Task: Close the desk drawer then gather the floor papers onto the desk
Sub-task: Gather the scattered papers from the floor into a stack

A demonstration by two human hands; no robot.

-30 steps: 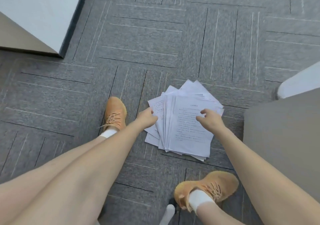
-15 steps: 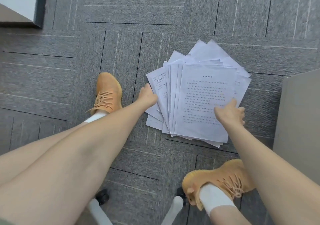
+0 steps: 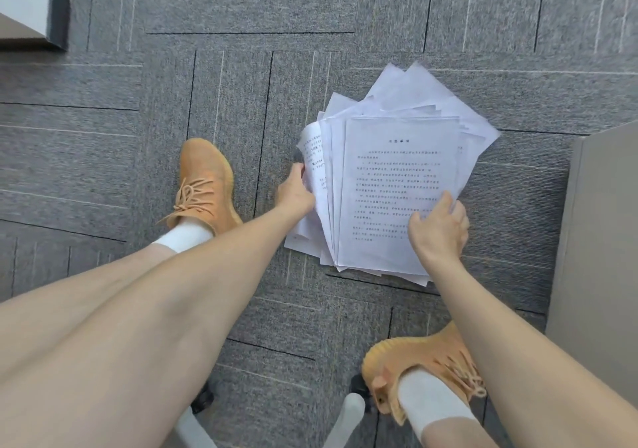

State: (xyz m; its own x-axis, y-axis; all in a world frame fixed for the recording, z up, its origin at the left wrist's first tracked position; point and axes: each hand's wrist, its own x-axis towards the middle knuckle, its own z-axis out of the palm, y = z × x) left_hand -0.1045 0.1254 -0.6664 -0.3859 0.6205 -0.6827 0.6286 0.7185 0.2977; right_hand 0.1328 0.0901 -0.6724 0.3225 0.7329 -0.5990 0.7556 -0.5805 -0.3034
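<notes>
A fanned stack of white printed papers lies on the grey carpet between my feet. My left hand grips the stack's left edge, where the sheets curl upward off the floor. My right hand holds the lower right side, thumb on the top sheet and fingers wrapped around the edge. The grey side of the desk unit stands at the right, close to the stack. No drawer front shows in the view.
My two orange shoes flank the papers. White chair legs with black casters sit at the bottom. A white panel with a dark edge stands at the top left. Grey carpet tiles stretch beyond.
Both hands have moved to the stack's sides and closed on it. The spread sheets are pushed closer together and the left edge now lifts off the carpet. My head has leaned closer.
</notes>
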